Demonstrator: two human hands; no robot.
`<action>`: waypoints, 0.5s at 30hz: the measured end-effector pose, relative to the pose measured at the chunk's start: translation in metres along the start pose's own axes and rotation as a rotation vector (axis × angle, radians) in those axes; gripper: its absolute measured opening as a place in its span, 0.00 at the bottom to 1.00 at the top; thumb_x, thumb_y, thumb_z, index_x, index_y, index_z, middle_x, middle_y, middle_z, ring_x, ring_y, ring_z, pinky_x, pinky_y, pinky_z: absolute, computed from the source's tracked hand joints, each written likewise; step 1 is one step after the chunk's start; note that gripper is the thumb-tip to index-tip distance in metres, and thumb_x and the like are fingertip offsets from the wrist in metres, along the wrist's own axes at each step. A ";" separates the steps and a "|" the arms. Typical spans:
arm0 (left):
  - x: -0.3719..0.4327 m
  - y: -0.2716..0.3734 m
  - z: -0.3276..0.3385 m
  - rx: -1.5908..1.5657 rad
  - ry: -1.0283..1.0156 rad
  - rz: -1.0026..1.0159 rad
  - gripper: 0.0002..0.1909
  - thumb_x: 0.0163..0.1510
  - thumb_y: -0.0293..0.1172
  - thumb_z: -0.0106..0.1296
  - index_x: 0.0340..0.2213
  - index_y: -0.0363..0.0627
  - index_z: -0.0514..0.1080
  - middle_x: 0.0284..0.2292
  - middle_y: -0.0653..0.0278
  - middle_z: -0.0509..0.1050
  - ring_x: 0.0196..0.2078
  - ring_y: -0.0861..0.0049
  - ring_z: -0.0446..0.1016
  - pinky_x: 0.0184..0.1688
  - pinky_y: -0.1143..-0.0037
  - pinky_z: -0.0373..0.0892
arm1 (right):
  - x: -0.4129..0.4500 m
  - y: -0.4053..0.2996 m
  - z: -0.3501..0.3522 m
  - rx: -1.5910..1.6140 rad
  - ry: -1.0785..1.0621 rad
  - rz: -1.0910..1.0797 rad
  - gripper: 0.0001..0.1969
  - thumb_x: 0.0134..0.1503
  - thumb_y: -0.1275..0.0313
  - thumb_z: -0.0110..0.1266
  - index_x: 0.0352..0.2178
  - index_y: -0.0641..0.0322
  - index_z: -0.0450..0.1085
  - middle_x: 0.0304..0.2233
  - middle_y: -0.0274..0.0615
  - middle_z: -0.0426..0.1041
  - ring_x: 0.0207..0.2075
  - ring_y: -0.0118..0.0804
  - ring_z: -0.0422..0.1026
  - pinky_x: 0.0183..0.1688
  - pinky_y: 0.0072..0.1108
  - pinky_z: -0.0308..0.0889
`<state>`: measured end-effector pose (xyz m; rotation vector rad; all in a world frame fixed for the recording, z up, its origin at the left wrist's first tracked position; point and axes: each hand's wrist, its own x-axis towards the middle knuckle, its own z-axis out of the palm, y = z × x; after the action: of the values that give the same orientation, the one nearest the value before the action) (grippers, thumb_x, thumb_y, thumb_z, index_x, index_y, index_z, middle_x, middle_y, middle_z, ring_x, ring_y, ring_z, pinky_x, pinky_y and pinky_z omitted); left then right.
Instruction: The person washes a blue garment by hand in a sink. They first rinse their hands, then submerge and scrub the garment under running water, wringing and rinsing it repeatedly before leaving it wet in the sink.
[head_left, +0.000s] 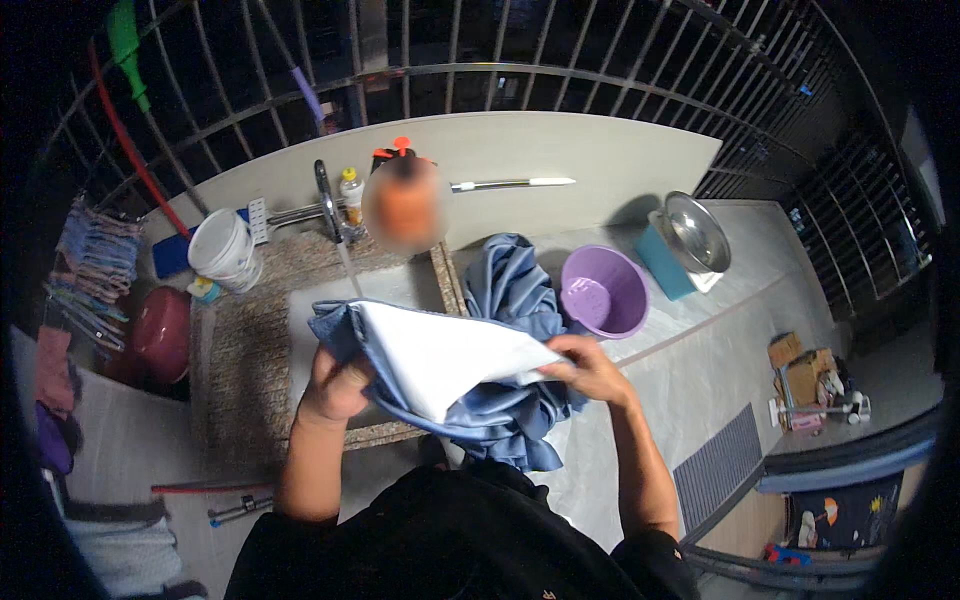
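Observation:
Both hands hold up a blue cloth with a white underside (435, 352) over the near right part of a stone sink (232, 360). My left hand (337, 386) grips its blue left edge, fingers partly hidden by the fabric. My right hand (589, 367) pinches the white side at the right. More shiny blue fabric (510, 281) lies bunched on the sink's right rim and hangs below the hands. Water runs from the curved metal faucet (328, 199) into the basin behind the cloth.
A purple basin (606, 292) stands right of the fabric, beside a teal container (665, 259) with a metal bowl (697, 231). Behind the sink are a yellow-capped bottle (351, 199) and an orange container (407, 202). A white bucket (225, 251) and red basin (163, 334) are at left.

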<state>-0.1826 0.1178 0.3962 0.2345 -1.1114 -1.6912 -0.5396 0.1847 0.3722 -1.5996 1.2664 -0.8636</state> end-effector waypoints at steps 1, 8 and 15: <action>-0.007 0.000 -0.009 0.015 0.054 -0.011 0.23 0.57 0.31 0.54 0.53 0.38 0.64 0.49 0.59 0.71 0.51 0.70 0.70 0.56 0.69 0.65 | -0.003 0.008 -0.009 0.016 0.113 -0.087 0.05 0.55 0.76 0.58 0.32 0.67 0.73 0.29 0.31 0.73 0.32 0.19 0.68 0.36 0.16 0.65; 0.019 0.001 0.061 0.587 -0.136 -0.049 0.30 0.55 0.25 0.49 0.58 0.33 0.57 0.61 0.52 0.57 0.57 0.74 0.61 0.58 0.75 0.57 | 0.023 -0.100 -0.006 -0.290 0.156 -0.120 0.09 0.55 0.71 0.58 0.31 0.70 0.73 0.23 0.48 0.74 0.24 0.35 0.73 0.30 0.24 0.67; 0.020 -0.039 0.039 0.147 0.040 -0.441 0.25 0.58 0.32 0.53 0.55 0.39 0.63 0.50 0.63 0.69 0.52 0.77 0.67 0.57 0.75 0.61 | 0.026 -0.111 -0.011 -0.244 -0.233 -0.266 0.17 0.53 0.64 0.64 0.21 0.69 0.71 0.12 0.33 0.56 0.18 0.19 0.55 0.19 0.20 0.55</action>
<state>-0.2407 0.1235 0.3943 0.6426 -1.2169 -1.9784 -0.5047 0.1653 0.4796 -2.0326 1.0387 -0.6749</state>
